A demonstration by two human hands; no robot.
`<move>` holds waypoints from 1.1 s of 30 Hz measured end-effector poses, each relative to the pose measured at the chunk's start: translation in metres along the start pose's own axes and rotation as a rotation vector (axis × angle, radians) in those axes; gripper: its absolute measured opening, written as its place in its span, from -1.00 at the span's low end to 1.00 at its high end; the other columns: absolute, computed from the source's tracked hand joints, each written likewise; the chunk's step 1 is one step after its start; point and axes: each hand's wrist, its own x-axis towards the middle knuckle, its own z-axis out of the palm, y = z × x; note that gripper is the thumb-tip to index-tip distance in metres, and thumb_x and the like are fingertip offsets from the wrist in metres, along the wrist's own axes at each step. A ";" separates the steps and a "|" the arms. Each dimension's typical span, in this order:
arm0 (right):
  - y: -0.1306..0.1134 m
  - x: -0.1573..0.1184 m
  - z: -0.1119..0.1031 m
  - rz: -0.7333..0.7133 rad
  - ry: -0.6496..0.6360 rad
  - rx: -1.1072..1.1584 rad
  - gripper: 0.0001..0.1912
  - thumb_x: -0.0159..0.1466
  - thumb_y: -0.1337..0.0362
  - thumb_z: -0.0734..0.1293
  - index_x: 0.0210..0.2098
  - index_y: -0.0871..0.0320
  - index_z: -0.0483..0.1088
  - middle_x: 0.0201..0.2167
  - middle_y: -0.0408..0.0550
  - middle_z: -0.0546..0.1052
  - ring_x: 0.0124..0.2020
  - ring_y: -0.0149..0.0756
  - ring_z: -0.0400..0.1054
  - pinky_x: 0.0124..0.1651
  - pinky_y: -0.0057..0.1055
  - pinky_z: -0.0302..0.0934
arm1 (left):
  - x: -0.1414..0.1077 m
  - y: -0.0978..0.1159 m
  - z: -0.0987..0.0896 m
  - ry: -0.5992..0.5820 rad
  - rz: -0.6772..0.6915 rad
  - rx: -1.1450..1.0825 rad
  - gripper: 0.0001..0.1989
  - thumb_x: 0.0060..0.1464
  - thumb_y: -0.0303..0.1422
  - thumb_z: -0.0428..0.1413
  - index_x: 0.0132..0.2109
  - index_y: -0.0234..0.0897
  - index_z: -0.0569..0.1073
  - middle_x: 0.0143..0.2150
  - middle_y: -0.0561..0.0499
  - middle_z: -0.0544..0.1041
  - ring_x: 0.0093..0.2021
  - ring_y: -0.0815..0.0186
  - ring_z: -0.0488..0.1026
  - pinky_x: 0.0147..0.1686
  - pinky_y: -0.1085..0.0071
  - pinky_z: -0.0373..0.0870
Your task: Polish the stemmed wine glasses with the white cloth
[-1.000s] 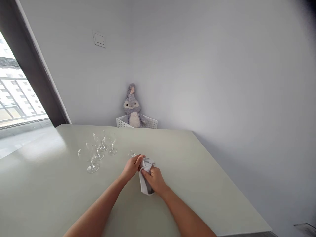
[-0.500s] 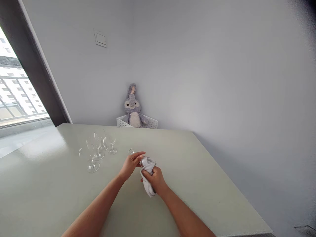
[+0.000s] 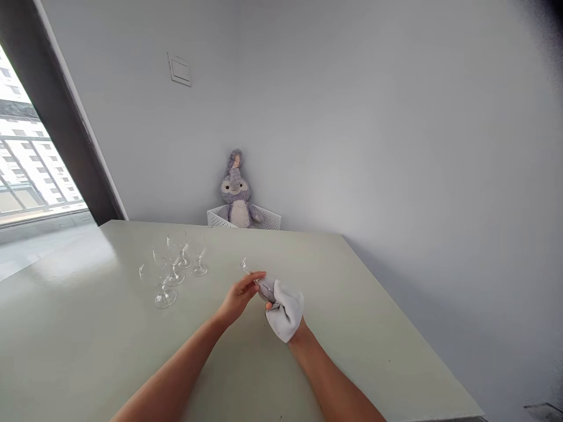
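Note:
My left hand (image 3: 241, 298) is closed round a clear stemmed glass (image 3: 265, 288) near where stem and bowl meet. The glass is tipped over, its foot pointing up and to the left and its bowl toward my right hand. A white cloth (image 3: 285, 310) is pushed into the bowl and also drapes over my right hand (image 3: 268, 306), hiding most of it. One fingertip shows beside the bowl, below the cloth's edge. Both hands are just above the table.
Several clear stemmed glasses (image 3: 165, 298) stand upright in a group on the left of the pale table (image 3: 352, 328). Behind the far edge, a grey plush toy (image 3: 235, 190) sits in a white perforated basket (image 3: 269, 219). Walls border the back and right.
My right hand has shifted slightly right, and the cloth has spread over it. The glass has moved a little right and turned, so its foot shows more clearly beyond my left hand.

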 end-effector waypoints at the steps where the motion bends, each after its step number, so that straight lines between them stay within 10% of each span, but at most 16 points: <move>1: 0.001 -0.001 -0.001 0.031 -0.018 0.091 -0.67 0.04 0.16 0.36 -0.20 0.14 0.45 -0.25 0.06 0.52 -0.33 -0.25 0.43 -0.28 -0.35 0.34 | 0.000 -0.001 -0.001 0.000 -0.002 0.018 -0.68 0.01 -0.23 0.07 -0.06 -0.18 0.45 0.00 -0.06 0.41 0.01 0.17 0.30 0.00 0.29 0.22; 7: 0.008 -0.005 0.008 0.341 -0.142 0.277 -0.53 0.09 -0.06 0.25 -0.17 0.17 0.39 -0.58 -0.01 0.49 -0.61 -0.23 0.36 -0.55 -0.32 0.24 | 0.005 -0.003 -0.005 0.060 -0.047 0.076 -0.66 -0.01 -0.19 0.07 -0.09 -0.21 0.46 -0.22 -0.04 0.49 -0.21 0.24 0.40 -0.16 0.33 0.32; 13: 0.017 -0.004 0.017 0.092 -0.003 -0.282 -0.67 0.06 0.01 0.30 -0.43 0.19 0.42 -0.47 -0.02 0.49 -0.41 -0.23 0.37 -0.36 -0.39 0.20 | 0.006 -0.013 -0.006 0.062 -0.133 0.346 -0.60 0.11 -0.14 -0.10 -0.05 -0.26 0.42 -0.44 0.02 0.48 -0.44 0.33 0.41 -0.43 0.42 0.35; 21: 0.013 0.010 -0.001 0.607 0.032 0.291 -0.55 -0.04 -0.01 0.29 -0.28 0.20 0.32 -0.72 -0.14 0.39 -0.69 -0.28 0.28 -0.62 -0.45 0.06 | 0.002 -0.002 -0.022 0.091 0.553 1.304 -0.71 0.12 -0.39 -0.04 -0.01 -0.14 0.38 -0.07 -0.06 0.47 0.05 0.14 0.26 0.08 0.10 0.05; 27: -0.002 0.009 -0.017 0.500 -0.207 0.196 -0.71 0.01 0.10 0.31 -0.35 0.17 0.35 -0.69 -0.15 0.40 -0.63 -0.30 0.31 -0.56 -0.45 0.08 | 0.005 -0.004 -0.029 -0.064 0.559 1.331 -0.75 0.13 -0.33 -0.03 -0.04 -0.12 0.39 -0.47 0.04 0.47 -0.25 0.27 0.40 0.11 0.11 -0.02; 33: -0.021 0.007 -0.045 0.153 -0.475 -0.562 -0.87 0.08 0.23 0.28 -0.44 0.17 0.38 -0.47 -0.13 0.47 -0.41 -0.31 0.34 -0.34 -0.42 0.15 | 0.003 -0.007 -0.024 -0.252 0.336 1.105 -0.70 0.11 -0.15 -0.06 -0.15 -0.17 0.45 -0.47 0.00 0.47 -0.43 0.31 0.37 -0.32 0.42 0.17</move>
